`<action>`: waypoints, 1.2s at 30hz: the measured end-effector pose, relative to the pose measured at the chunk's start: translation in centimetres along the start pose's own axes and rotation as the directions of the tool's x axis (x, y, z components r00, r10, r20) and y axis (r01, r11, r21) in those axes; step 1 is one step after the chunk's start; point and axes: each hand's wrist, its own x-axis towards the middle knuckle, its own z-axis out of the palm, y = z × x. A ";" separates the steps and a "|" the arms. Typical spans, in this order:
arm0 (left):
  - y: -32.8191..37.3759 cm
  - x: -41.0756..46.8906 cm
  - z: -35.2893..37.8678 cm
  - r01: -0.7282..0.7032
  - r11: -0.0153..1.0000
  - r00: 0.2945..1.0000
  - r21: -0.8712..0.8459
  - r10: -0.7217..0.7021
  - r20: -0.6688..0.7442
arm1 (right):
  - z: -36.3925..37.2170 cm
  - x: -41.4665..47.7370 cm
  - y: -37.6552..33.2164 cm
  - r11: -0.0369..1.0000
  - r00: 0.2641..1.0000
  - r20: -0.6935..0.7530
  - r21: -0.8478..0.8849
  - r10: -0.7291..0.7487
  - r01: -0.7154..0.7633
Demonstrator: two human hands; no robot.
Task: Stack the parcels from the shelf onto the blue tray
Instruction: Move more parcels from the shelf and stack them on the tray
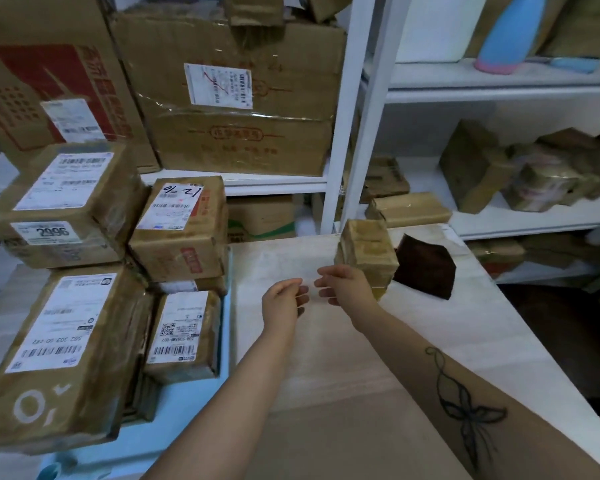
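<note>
The pale wooden bench (482,323) carries a blue tray (187,403) at its left edge, a small taped parcel (368,254) upright toward the back, and a dark brown sheet (426,268) just beside it.

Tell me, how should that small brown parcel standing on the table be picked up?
Probably clasp the small brown parcel across its left and right faces, coming from the near side: it stands upright and blocky, with the shelf close behind.

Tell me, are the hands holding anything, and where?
Nothing is held. Left hand and right hand are loosely curled, empty; a small parcel stands beside the right hand.
</note>
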 end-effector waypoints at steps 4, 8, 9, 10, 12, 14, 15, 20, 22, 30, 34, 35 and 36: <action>0.2 -0.1 3.0 0.084 0.995 0.996 -0.051 -0.084 0.012 | -1.9 1.0 0.4 0.998 0.999 0.002 -0.050 -0.043 0.043; -0.2 0.4 5.6 0.116 0.993 0.993 -0.039 -0.116 -0.004 | -3.4 2.0 0.7 0.980 0.989 -0.026 -0.146 -0.143 0.138; -0.2 0.5 6.1 0.107 0.994 0.994 -0.019 -0.107 -0.003 | -3.8 2.0 0.5 0.969 0.973 -0.094 -0.154 -0.210 0.194; -0.2 0.6 6.7 0.096 0.995 0.995 0.018 -0.096 0.009 | -4.4 2.0 0.4 0.956 0.943 -0.184 -0.153 -0.277 0.251; 0.0 0.8 7.8 0.077 0.989 0.996 0.128 -0.083 0.043 | -5.6 2.3 0.1 0.952 0.878 -0.368 -0.081 -0.305 0.297; 0.4 0.8 8.8 0.091 0.976 0.991 0.199 -0.109 0.081 | -6.9 3.4 0.4 0.961 0.848 -0.478 0.026 -0.231 0.276; 0.6 0.8 9.2 0.104 0.971 0.986 0.215 -0.129 0.108 | -7.5 4.0 0.6 0.969 0.848 -0.496 0.048 -0.187 0.242; 0.5 1.8 11.0 0.164 0.926 0.956 0.340 -0.234 0.175 | -9.3 6.8 1.6 0.989 0.941 -0.329 0.146 0.083 -0.036; 0.3 2.2 11.4 0.193 0.904 0.939 0.381 -0.283 0.196 | -9.4 7.2 1.8 0.974 0.963 -0.224 0.197 0.153 -0.109; -0.4 2.8 12.2 0.154 0.893 0.931 0.424 -0.275 0.241 | -9.8 7.5 1.7 0.970 0.962 -0.232 0.225 0.145 -0.092; -0.2 2.6 12.6 0.179 0.942 0.953 0.283 -0.238 0.189 | -9.9 7.3 1.5 0.960 0.969 -0.216 0.273 0.124 -0.062; -0.1 2.5 12.5 0.191 0.953 0.956 0.234 -0.234 0.175 | -9.9 7.2 1.5 0.952 0.972 -0.200 0.300 0.120 -0.056; -0.1 2.5 12.4 0.200 0.962 0.959 0.188 -0.231 0.164 | -9.9 7.1 1.3 0.944 0.976 -0.186 0.326 0.116 -0.050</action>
